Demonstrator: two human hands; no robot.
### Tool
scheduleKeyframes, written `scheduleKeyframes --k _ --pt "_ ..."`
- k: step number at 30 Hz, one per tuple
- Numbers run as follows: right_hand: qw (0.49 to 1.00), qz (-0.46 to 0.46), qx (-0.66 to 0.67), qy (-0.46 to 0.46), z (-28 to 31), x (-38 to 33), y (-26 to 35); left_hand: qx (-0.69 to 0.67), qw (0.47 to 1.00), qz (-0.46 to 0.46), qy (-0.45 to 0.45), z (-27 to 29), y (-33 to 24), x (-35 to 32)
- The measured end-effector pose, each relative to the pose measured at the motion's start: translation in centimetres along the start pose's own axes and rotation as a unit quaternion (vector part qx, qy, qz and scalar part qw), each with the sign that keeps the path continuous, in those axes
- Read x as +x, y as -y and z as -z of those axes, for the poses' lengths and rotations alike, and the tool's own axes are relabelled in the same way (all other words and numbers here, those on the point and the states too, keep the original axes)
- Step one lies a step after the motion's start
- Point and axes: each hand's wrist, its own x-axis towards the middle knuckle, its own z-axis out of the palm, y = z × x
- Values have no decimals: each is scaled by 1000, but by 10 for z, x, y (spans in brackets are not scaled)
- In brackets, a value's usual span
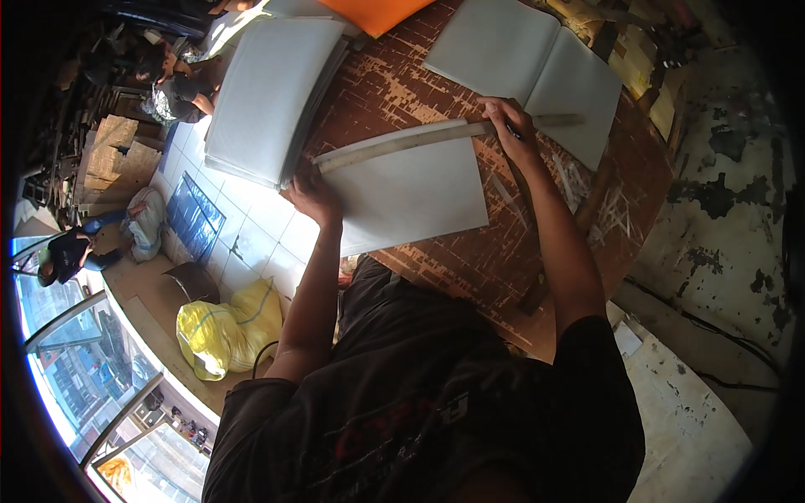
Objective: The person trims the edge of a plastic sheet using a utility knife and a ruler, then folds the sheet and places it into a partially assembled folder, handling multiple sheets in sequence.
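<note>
A large pale sheet lies on the worn brown board table in front of me. Across its far side runs a long, flat, pale ruler, reaching past the sheet to the right. My left hand is closed at the ruler's left end, beside the sheet's edge; its fingertips are partly hidden. My right hand is over the ruler beyond the sheet's right edge, closed round a slim dark tool that looks like a cutter or pen, mostly covered by the fingers.
A thick stack of pale sheets stands at the left, and an open pale folded sheet at the far right. Thin paper offcuts litter the table's right side. An orange sheet lies at the back. Two people sit on the left, beyond a yellow sack.
</note>
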Motion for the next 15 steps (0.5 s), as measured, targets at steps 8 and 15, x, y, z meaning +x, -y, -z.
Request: scheduleKeyframes --k 8,15 --pt "978 -139 118 101 -12 10 17 19 999 26 26 4 7 -4" --pt "992 -63 65 86 -25 6 -9 2 998 52 32 3 2 -4"
